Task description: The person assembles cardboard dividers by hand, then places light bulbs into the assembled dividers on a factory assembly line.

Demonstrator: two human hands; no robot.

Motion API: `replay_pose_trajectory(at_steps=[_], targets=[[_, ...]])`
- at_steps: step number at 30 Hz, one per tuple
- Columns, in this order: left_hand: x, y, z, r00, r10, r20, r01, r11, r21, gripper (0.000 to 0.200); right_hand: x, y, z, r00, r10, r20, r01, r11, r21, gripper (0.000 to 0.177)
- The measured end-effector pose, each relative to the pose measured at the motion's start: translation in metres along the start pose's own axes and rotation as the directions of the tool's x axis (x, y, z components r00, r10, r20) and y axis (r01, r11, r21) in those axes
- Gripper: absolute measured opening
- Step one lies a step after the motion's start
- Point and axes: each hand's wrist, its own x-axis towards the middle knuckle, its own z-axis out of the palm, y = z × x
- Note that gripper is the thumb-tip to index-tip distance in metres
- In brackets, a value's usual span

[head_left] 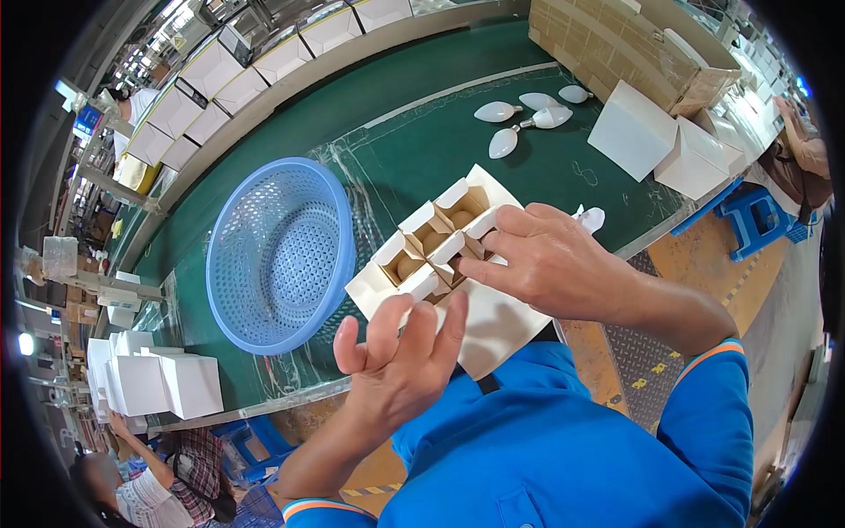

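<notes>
One white, brown-divided cardboard carton; five white candle-shaped bulbs.
Left hand was open, fingers spread; right hand was curled at the carton, grip indiscernible.

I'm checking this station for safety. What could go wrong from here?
Loose bulbs lie on the table and might roll and break. The right hand, fingers at the open box, might crease its cardboard walls. The box's flap seems to overhang the table's near edge, so the shirt could catch it.
</notes>
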Motion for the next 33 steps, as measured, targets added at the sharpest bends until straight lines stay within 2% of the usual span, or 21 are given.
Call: replay_pose_trajectory(at_steps=[1,2,4,5,7,15,17,20,24,26,28,29,33], targets=[[-0.003,0.001,0.0,1.0,0.003,0.003,-0.003,1.0,0.004,0.036,0.001,0.0,0.002,0.999,-0.008,-0.043,0.007,1.0,-0.011,0.012],[-0.006,0.004,0.003,0.998,-0.034,0.044,0.034,0.999,0.011,0.037,0.002,-0.001,0.002,0.999,-0.009,-0.047,0.009,1.0,-0.007,0.012],[-0.008,0.011,0.004,0.99,-0.09,0.111,0.088,0.996,0.023,0.04,0.003,-0.002,-0.001,1.0,0.006,0.022,-0.006,1.0,-0.001,0.027],[-0.007,0.014,0.003,0.989,-0.098,0.113,0.095,0.995,0.029,0.04,0.003,-0.003,-0.001,1.0,-0.003,0.021,0.003,1.0,0.002,0.027],[-0.004,0.023,0.002,0.966,-0.219,0.137,0.22,0.975,0.003,0.04,0.003,-0.002,-0.001,0.999,0.008,0.031,-0.007,1.0,-0.016,0.026],[-0.002,0.039,0.002,0.907,-0.35,0.234,0.36,0.933,-0.002,0.038,0.004,-0.004,-0.002,1.0,0.006,0.016,-0.006,1.0,-0.004,0.026],[0.006,0.037,-0.001,0.886,-0.355,0.298,0.4,0.91,-0.106,0.041,0.005,-0.004,-0.002,1.0,-0.001,0.005,0.001,1.0,0.001,0.026],[0.015,0.039,-0.003,0.861,-0.379,0.34,0.452,0.876,-0.168,0.042,0.005,-0.004,-0.001,0.999,0.034,0.004,-0.034,0.999,0.017,0.026],[0.023,0.044,-0.004,0.827,-0.397,0.397,0.489,0.857,-0.162,0.044,0.004,-0.003,-0.002,0.999,0.052,-0.014,-0.051,0.998,0.03,0.026],[0.023,0.045,-0.003,0.831,-0.397,0.389,0.463,0.882,-0.088,0.045,0.005,-0.003,0.0,0.999,0.05,-0.021,-0.049,0.998,0.031,0.026],[0.024,0.045,-0.002,0.841,-0.412,0.349,0.468,0.879,-0.09,0.045,0.006,-0.003,0.006,0.99,0.016,-0.139,-0.016,1.0,0.005,0.008],[0.025,0.045,-0.001,0.851,-0.428,0.306,0.474,0.875,-0.095,0.045,0.007,-0.003,0.006,0.99,0.017,-0.14,-0.016,1.0,0.005,0.008],[0.024,0.049,0.007,0.858,-0.399,0.323,0.448,0.889,-0.091,0.046,0.007,-0.003,0.005,0.994,0.028,-0.102,-0.028,1.0,0.003,0.008]])
